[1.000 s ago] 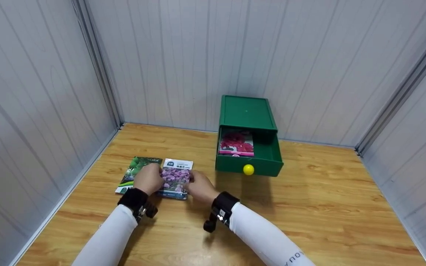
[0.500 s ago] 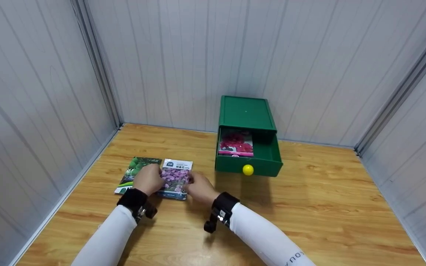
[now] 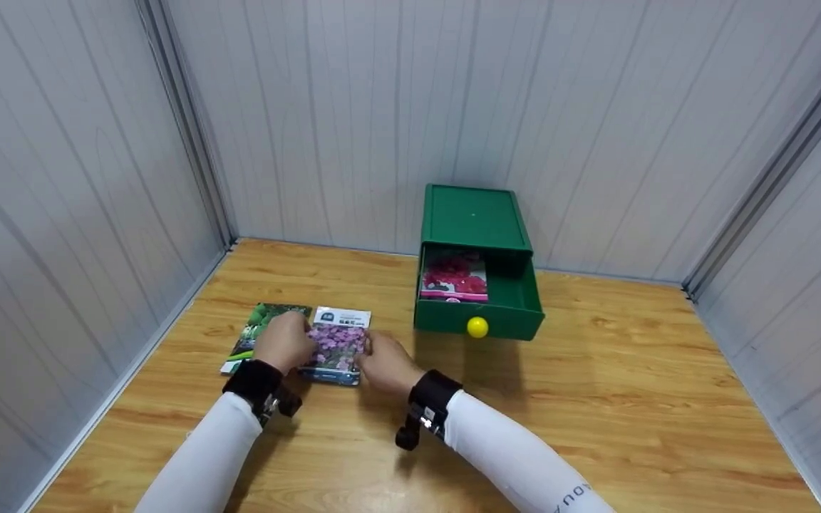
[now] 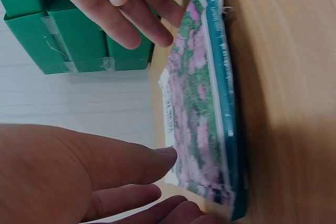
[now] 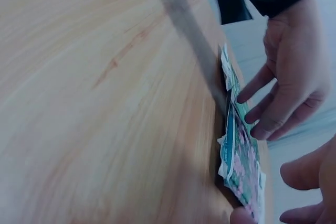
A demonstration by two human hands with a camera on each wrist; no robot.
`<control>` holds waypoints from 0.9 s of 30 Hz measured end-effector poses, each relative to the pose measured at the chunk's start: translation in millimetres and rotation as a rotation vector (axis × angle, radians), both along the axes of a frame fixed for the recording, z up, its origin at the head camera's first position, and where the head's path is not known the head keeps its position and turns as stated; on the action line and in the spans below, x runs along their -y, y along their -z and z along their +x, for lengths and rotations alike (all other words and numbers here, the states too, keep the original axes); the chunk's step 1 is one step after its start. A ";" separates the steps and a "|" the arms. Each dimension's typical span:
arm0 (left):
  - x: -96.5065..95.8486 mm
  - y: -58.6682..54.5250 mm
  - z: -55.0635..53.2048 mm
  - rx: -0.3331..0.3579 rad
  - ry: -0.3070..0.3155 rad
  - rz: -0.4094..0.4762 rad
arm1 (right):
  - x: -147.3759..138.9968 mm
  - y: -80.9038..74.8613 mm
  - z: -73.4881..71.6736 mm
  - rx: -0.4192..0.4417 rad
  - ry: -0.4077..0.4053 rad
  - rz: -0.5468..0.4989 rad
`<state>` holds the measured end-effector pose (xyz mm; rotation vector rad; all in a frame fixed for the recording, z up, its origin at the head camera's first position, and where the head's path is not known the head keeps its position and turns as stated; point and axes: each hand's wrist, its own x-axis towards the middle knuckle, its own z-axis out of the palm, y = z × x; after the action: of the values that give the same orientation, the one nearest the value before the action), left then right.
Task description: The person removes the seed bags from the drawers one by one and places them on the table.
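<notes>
A flat seed packet with pink-purple flowers (image 3: 336, 347) lies on the wooden table between both hands. My left hand (image 3: 284, 343) is at its left edge, and in the left wrist view the thumb (image 4: 157, 162) overlaps the packet's edge. At the opposite edge is my right hand (image 3: 388, 362), fingertips right at the side of the packet. Its fingers (image 4: 142, 22) look loosely extended in the left wrist view. Partly hidden under my left hand, a green seed packet (image 3: 257, 329) lies to the left of the flowered one.
Behind and to the right stands a green drawer box (image 3: 474, 216). Its drawer (image 3: 446, 317) is pulled out, with a yellow round knob (image 3: 477, 327). Inside lies a packet with pink-red flowers (image 3: 455, 276). Pale panel walls (image 3: 353, 128) enclose the table (image 3: 610, 399).
My left hand has shifted very slightly to the left. The right hand stays beside the flowered packet, and the packets and drawer look the same.
</notes>
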<state>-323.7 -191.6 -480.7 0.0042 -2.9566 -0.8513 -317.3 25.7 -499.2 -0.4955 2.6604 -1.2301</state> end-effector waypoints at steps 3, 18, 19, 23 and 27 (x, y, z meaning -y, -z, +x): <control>1.6 -4.2 0.5 -0.034 0.013 0.019 | -0.2 -6.0 2.0 -0.052 -0.016 0.052; 1.5 -38.0 -9.1 -0.071 0.035 0.062 | 0.2 -70.6 14.8 -0.061 -0.080 0.048; 1.0 -41.9 -10.2 -0.068 0.035 0.066 | 0.5 -75.3 16.7 -0.058 -0.085 0.050; -1.3 -56.4 -13.9 -0.046 0.036 0.104 | -0.2 -93.1 23.2 -0.034 -0.110 0.035; -6.9 -71.1 -16.3 -0.048 0.035 0.148 | -4.6 -112.1 26.7 -0.035 -0.126 -0.009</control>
<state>-340.0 -184.7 -409.6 -0.0602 -2.8505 -1.0575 -290.6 30.3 -387.1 -0.6807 2.6074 -1.2081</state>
